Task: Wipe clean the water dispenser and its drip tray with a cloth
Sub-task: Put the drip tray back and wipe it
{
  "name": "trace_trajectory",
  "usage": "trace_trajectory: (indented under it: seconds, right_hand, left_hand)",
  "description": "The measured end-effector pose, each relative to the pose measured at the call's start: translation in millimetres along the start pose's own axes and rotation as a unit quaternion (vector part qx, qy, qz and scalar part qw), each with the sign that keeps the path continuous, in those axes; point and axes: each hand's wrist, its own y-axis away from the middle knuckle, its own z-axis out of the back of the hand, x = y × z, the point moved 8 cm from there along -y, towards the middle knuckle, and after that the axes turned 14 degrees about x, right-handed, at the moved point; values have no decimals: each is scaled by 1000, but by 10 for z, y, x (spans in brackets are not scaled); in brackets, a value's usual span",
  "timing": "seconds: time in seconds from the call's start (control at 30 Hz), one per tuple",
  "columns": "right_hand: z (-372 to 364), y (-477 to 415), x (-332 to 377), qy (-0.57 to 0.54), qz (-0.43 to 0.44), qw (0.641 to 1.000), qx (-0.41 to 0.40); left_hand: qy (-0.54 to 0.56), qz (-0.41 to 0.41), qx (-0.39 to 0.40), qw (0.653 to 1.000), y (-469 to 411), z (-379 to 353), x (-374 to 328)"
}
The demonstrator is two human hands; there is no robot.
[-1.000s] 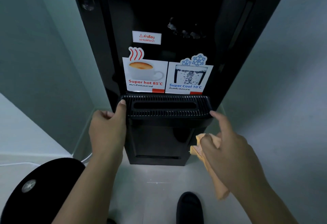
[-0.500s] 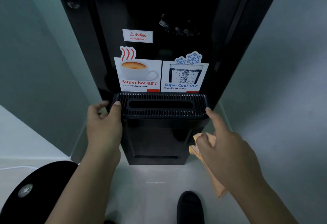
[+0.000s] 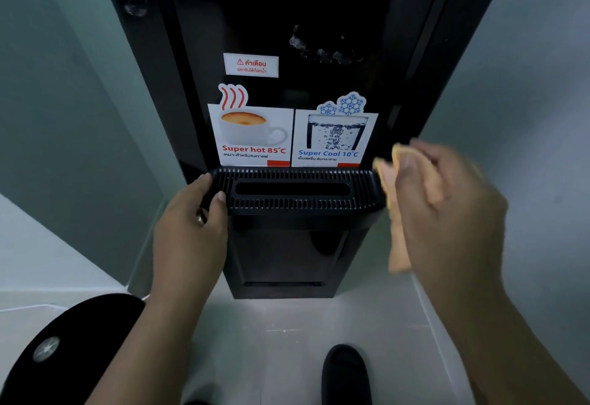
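A tall black water dispenser [image 3: 287,21] stands against the wall, with hot and cool stickers on its front. Its black slotted drip tray [image 3: 297,203] juts out below the stickers. My left hand [image 3: 188,225] grips the tray's left end, thumb on the grille. My right hand [image 3: 447,206] holds an orange cloth [image 3: 392,181] bunched at the tray's right end; the hand is blurred and most of the cloth hangs behind it. Whether the cloth touches the tray I cannot tell.
Pale walls close in on both sides of the dispenser. A round black object [image 3: 64,350] with a silver disc sits at lower left. A foot in a black slipper [image 3: 346,372] rests on the light floor in front.
My right hand rose from below the tray's right corner to tray height, bringing the cloth up beside the grille. My left hand's grip on the left end has changed little.
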Motion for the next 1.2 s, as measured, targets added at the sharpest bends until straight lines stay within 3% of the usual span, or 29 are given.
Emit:
trace_trajectory:
  seconds: [0.07,0.2,0.4,0.47,0.57,0.63,0.73,0.8,0.9,1.0,1.1,1.2]
  right_hand:
    - [-205,-111,73,25,64,998,-1]
    - [-884,-38,-46,149,97,973,147]
    - [-1273,55,427,154,151,945,245]
    - [-1558,82,763,133,175,931,291]
    - [-1857,90,1153,119,225,909,330]
    - [-1887,76,1166,110,261,887,364]
    - [-1648,153,852,122,308,864,379]
    - [-1357,108,432,147,279,887,338]
    - [-1050,7,-54,167,163,931,281]
    - [-1273,44,278,162,164,942,245]
    - [-1711,116,854,125,231,919,295]
    - [-1661,97,814,124,263,891,350]
  left_hand:
    - [-2,1,10,1000,13,-3,-9]
    - [12,12,24,1000,39,12,6]
    - [188,49,45,980,-5,-4,281]
    - [297,78,51,950,-12,-38,370]
    - [482,144,54,862,3,-79,468]
    - [538,165,58,825,9,-93,518]
    - [525,177,66,830,16,-95,535]
    - [505,184,80,839,35,-113,526]
    - [480,174,102,854,63,-116,507]
    - [471,171,108,859,90,-150,490]
    - [499,166,101,844,99,-155,496]
    - [537,154,100,823,115,-186,480]
